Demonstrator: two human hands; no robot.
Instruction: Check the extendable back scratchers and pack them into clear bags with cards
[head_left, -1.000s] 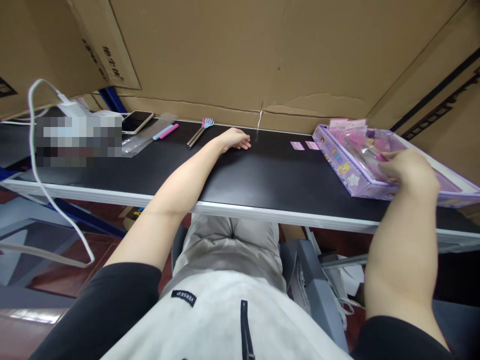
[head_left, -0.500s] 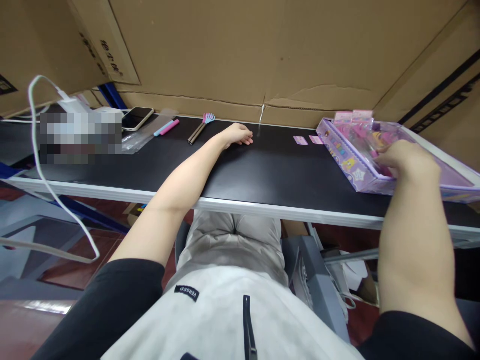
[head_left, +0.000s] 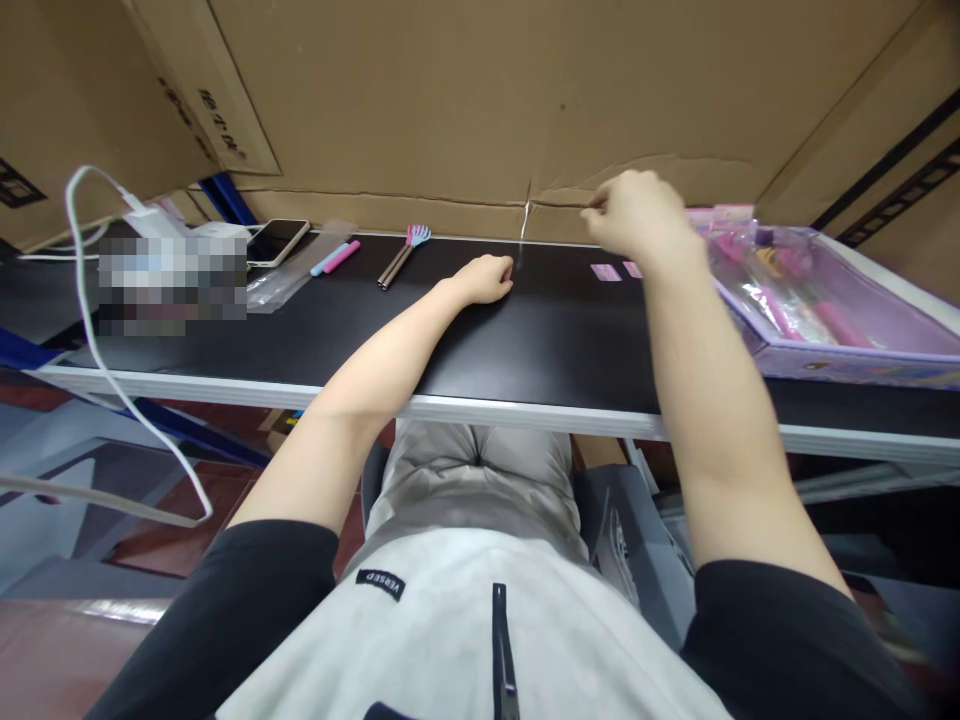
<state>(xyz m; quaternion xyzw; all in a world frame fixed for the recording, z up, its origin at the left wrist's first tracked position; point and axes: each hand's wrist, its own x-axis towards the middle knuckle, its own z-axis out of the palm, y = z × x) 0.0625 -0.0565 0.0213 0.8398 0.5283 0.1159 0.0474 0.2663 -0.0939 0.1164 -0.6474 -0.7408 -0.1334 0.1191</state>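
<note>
Left hand [head_left: 484, 280] rests on the counter [head_left: 555, 350]; right hand [head_left: 637, 220] hangs left of the box [head_left: 855, 365]; each grip is curled, I cannot tell if around anything; packets [head_left: 784, 285] lie in the box, at right

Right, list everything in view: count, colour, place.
Table: 1, black, across the middle
Cardboard panels: several, brown, behind and at the sides
Open box: 1, purple, right end of table
Packaged items: count unclear, mostly pink, in the box
Small cards: 2, pink, left of the box
Hand-tipped rods: 2, brownish shafts, pink and blue tips, table back
Slim sticks: 2, blue and pink, left of the rods
Plastic sleeve: count unclear, clear, by the sticks
Phone: 1, dark screen, back left
Plug with cable: 1, white, left end
Pixelated patch: unreadable, left end
Chair: 1, grey, below the table
Left hand: 1, black sleeve, mid-table
Right hand: 1, black sleeve, near the cards
</note>
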